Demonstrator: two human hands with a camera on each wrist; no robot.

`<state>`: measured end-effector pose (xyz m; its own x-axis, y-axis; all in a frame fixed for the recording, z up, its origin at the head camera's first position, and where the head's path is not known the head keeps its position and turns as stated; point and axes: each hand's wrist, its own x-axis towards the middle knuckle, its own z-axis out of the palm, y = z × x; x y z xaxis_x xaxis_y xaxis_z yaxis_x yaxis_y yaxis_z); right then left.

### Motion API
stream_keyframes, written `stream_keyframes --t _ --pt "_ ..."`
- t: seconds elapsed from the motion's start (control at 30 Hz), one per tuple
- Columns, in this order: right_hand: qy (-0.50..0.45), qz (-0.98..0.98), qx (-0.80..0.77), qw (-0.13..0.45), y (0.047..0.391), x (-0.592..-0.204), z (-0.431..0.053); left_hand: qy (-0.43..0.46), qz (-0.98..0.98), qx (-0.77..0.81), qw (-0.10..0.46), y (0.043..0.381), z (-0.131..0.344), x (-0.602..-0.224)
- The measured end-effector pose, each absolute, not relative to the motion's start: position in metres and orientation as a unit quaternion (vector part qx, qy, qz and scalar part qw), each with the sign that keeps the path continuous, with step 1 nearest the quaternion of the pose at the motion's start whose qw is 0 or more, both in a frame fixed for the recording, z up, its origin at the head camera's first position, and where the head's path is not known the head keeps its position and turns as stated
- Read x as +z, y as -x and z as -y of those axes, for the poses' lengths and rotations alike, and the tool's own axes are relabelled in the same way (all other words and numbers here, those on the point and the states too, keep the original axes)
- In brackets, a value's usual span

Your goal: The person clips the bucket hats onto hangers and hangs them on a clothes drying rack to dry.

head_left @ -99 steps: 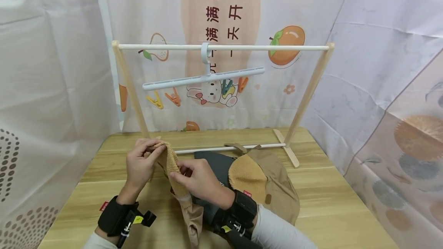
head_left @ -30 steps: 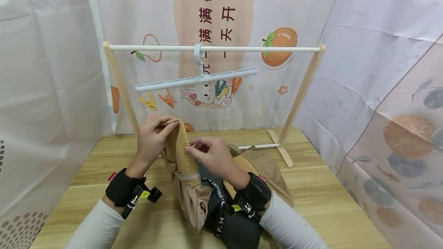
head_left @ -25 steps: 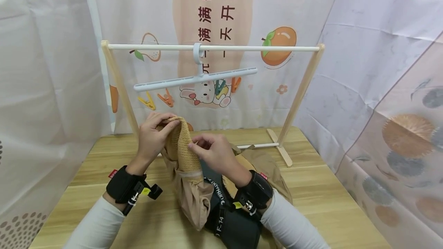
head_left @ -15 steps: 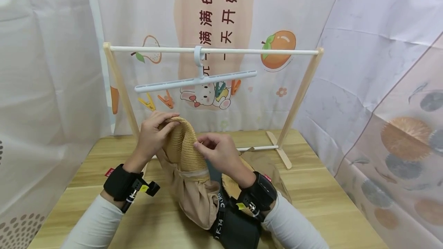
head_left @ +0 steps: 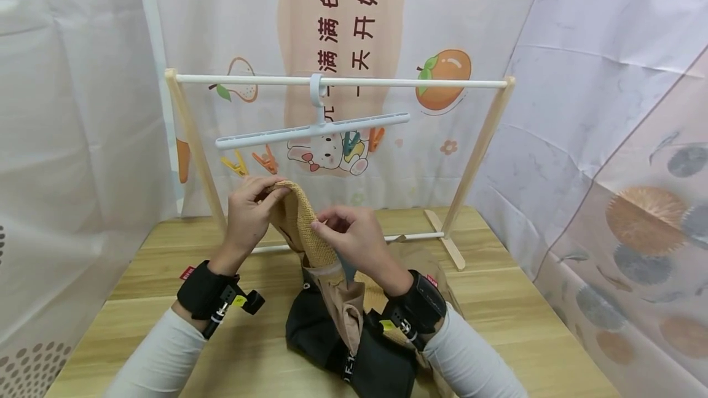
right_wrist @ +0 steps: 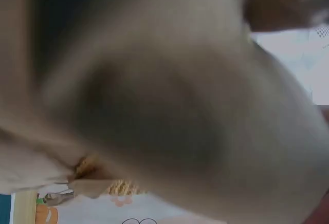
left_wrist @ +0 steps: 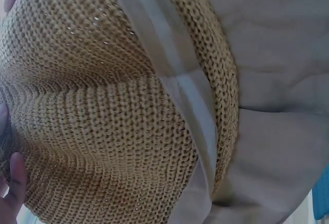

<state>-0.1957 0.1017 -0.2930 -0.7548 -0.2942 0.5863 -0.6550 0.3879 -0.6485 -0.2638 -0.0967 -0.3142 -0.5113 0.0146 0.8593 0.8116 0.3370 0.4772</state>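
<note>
My left hand [head_left: 246, 214] pinches the top edge of a tan sun hat [head_left: 316, 235] with a woven straw-like crown and a soft fabric brim. On its right side my right hand [head_left: 356, 238] pinches the woven edge between thumb and fingers. The hat hangs folded and narrow between both hands, its brim drooping over a black fabric item [head_left: 381, 364] with a lettered strap. In the left wrist view the woven crown [left_wrist: 113, 131] and a pale inner band [left_wrist: 180, 70] fill most of the picture. Blurred tan fabric [right_wrist: 205, 131] covers the right wrist view.
Behind the hands stands a wooden rack [head_left: 480, 152] with a white top rail. A pale blue hanger [head_left: 318, 130] hangs from it. Yellow [head_left: 238, 166], orange [head_left: 267, 161] and teal clips [head_left: 351, 144] show below. Another tan item [head_left: 423, 263] lies on the wooden table [head_left: 531, 312].
Both hands have lifted the sun hat higher and slightly right. It spread wider half a second ago and is now turned narrow, uncovering more of the black item on the left.
</note>
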Motion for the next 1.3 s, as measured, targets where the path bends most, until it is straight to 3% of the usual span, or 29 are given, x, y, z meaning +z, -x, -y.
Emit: stream_keyframes --t 0.67,1.03,1.3 --pt "-0.289 0.843 0.424 0.16 0.201 -0.295 -0.12 0.283 0.708 -0.528 0.374 0.274 0.077 -0.321" --pt "-0.275 0.858 0.414 0.129 0.208 -0.295 -0.127 0.284 0.712 -0.528 0.366 0.259 0.067 -0.309" --pt "-0.262 0.869 0.402 0.119 0.209 -0.288 -0.132 0.294 0.718 -0.533 0.338 0.289 0.058 -0.33"
